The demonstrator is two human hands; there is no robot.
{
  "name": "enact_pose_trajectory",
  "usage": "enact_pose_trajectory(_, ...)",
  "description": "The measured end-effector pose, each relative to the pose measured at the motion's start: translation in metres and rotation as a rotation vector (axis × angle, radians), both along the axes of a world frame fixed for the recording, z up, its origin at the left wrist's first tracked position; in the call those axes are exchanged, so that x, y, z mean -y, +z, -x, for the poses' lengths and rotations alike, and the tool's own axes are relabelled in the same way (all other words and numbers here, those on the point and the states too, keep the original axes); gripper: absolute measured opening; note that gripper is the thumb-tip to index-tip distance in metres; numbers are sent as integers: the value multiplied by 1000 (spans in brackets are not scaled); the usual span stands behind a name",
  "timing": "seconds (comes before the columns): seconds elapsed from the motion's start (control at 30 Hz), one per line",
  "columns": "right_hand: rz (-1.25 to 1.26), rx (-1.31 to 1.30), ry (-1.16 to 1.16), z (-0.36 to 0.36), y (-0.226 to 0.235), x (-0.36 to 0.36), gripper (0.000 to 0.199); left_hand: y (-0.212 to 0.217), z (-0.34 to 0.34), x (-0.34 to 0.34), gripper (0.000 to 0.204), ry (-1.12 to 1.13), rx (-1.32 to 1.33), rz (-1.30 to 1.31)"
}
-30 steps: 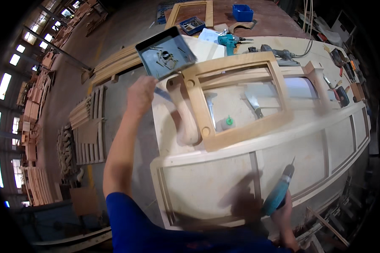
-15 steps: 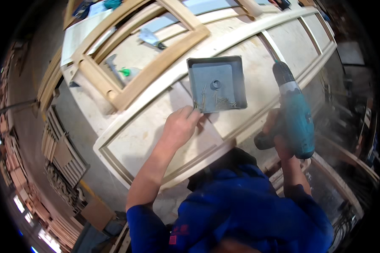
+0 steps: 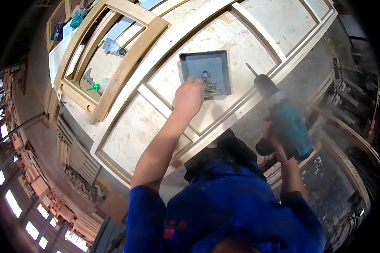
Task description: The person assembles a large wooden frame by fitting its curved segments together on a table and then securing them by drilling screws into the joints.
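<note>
A shallow dark grey tray [image 3: 213, 62] rests inside a pale wooden frame [image 3: 245, 109]. Loose brass-coloured screws [image 3: 212, 87] and a small grey ring-shaped piece [image 3: 205, 74] lie in it. My left hand [image 3: 190, 96] is at the tray's left side, its fingers bunched together by the screws; whether they pinch one is hidden. On the right, my right hand [image 3: 278, 141] grips the handle of a teal and black cordless drill [image 3: 292, 128]. A thin bit [image 3: 251, 69] sticks out of its chuck, pointing away over the frame's near side.
At the far left, a smaller brown wooden frame [image 3: 133, 67] surrounds a putty knife [image 3: 114, 47] and a bottle with a green nozzle [image 3: 93, 87]. Stacked wood [image 3: 78, 149] stands on the floor to the left. Curved wooden parts [image 3: 344, 173] lie to the right.
My left hand has moved from the tray's near left corner to the screws at its left side. The tray now sits right of a crosspiece it overlapped. The view has shifted.
</note>
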State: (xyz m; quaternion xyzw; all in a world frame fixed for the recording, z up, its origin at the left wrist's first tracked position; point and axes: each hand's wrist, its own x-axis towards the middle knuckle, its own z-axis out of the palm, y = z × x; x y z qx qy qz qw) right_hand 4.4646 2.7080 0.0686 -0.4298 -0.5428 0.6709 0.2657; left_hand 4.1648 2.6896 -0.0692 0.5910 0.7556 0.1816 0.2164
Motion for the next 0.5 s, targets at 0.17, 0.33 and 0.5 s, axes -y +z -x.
enact_pose_trajectory(0.17,295,-244,-22,-24,-14,5,53,-24,-20,-31,14,-53,-74,103)
enact_pose_trajectory(0.33,377,-361,50,-49,-34,13,52,-32,-25,-31,13,-59,-103,127)
enact_pose_trajectory(0.5,926,-826,-92,-74,-58,20,50,-29,-21,-31,14,-47,-137,144)
